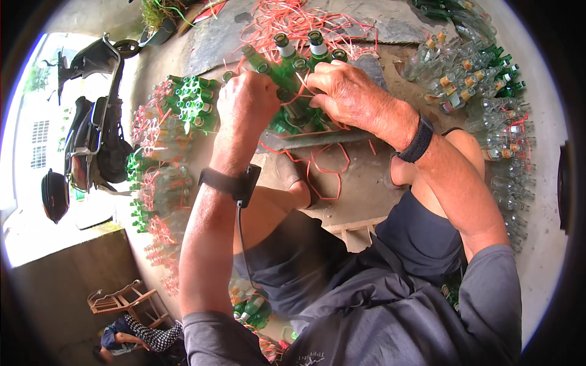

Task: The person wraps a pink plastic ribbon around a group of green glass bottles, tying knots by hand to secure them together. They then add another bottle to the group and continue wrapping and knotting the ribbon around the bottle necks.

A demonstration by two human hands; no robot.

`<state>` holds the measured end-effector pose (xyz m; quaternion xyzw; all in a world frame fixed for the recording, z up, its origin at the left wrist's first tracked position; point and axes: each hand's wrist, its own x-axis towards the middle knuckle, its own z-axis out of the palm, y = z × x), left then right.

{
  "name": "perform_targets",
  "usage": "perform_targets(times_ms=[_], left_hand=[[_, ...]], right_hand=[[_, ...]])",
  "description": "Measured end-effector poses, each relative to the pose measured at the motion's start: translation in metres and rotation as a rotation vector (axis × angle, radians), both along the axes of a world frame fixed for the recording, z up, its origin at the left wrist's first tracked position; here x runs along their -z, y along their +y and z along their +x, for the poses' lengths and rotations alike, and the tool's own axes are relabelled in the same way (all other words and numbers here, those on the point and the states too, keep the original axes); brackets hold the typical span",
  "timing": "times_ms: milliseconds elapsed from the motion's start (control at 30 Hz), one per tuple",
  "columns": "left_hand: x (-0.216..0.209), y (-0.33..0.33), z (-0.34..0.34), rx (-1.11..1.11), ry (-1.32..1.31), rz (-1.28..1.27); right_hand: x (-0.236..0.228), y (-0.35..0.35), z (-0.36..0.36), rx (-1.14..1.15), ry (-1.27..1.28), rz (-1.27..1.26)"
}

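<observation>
A cluster of upright green glass bottles [287, 58] stands between my hands, their necks close together. Pinkish-red plastic twine [298, 91] runs across the near side of the necks. My right hand [348, 91] pinches the twine between thumb and fingers, with a short piece sticking up beside the fingertips. At the left of the cluster, my left hand [249, 100] is closed in a fist against the bottles, and the twine leads toward it; its fingertips are hidden behind the hand. Beneath the bottles is a grey slab [305, 141].
Loose red twine [287, 18] lies heaped behind the bottles, and a strand [323, 174] trails on the floor between my feet. Bundled bottles [162, 165] line the left; clear bottles [464, 73] crowd the right. A scooter [97, 122] and a wooden chair [131, 305] stand further left.
</observation>
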<state>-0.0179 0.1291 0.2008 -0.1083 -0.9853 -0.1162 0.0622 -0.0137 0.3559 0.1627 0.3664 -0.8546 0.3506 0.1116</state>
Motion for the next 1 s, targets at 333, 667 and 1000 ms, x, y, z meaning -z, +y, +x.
perform_targets(times_ms=[333, 667, 1000], left_hand=[[0.006, 0.012, 0.031, -0.123, 0.056, 0.124], [0.013, 0.012, 0.039, -0.224, 0.054, 0.245], [0.038, 0.021, 0.062, -0.277, 0.271, 0.548]], right_hand=[[-0.009, -0.001, 0.001, 0.016, -0.039, 0.013], [-0.007, -0.001, 0.0, 0.022, -0.066, 0.031], [-0.003, -0.001, -0.002, 0.027, -0.044, 0.003]])
